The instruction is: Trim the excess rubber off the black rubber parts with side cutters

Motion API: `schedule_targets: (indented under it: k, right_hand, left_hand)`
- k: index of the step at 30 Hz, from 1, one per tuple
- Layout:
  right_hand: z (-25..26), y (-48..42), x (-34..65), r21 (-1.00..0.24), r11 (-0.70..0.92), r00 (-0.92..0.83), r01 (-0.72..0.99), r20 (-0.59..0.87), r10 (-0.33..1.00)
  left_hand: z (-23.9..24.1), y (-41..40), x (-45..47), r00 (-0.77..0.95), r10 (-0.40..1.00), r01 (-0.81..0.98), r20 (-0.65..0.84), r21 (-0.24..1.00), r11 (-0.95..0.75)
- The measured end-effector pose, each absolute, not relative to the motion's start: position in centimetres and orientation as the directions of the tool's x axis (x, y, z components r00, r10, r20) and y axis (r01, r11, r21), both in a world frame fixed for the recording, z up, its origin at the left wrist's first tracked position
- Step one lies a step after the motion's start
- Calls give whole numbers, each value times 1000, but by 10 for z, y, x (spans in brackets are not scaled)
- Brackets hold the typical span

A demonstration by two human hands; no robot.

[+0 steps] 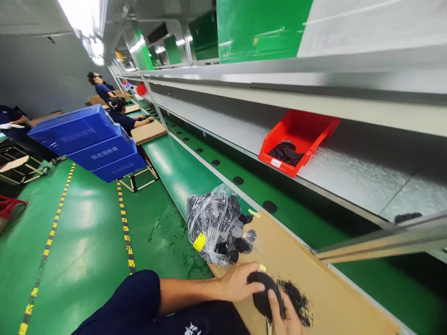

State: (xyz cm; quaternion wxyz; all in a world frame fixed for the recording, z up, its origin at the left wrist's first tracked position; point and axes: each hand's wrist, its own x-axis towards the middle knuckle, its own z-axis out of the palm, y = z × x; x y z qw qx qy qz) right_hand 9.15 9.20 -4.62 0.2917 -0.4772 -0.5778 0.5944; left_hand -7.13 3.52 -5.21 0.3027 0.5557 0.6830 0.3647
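A round, dark black disc (262,294) is held between my two hands above the brown board. My left hand (239,281) grips its left edge, thumb across the face. From the right, my right hand (287,315) closes on the disc, thumb pressed on its front. A thin shiny metal piece (268,324) shows under the disc, cut off by the frame; its kind is unclear. Black crumbs (296,300) lie scattered beside my right hand. Just beyond my left hand, a clear plastic bag (213,223) with a yellow label spills several black and grey discs (237,242).
Black discs (238,180) lie spaced along a green belt (307,228) to the right. A red bin (296,139) with black pieces sits on the shelf. A metal post (384,239) crosses at right. Blue crates (94,144) and co-workers (120,114) are farther off.
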Motion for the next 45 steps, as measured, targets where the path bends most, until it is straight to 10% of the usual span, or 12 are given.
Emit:
schedule_targets:
  k: [7,20,33,45]
  right_hand:
    - [-10,80,86,-997,-7,-436,83,-43,899]
    - [8,52,103,-949,302,-383,94,246,891]
    - [10,53,118,-928,371,-485,45,304,820]
    - [12,49,114,-998,58,-527,-14,57,848]
  left_hand:
    - [-20,32,-76,-274,903,488,332,857,-167]
    - [2,16,-85,-53,682,726,729,497,-476]
    - [27,13,-96,148,810,602,568,598,-529]
    - [32,9,-102,179,938,546,296,763,-345]
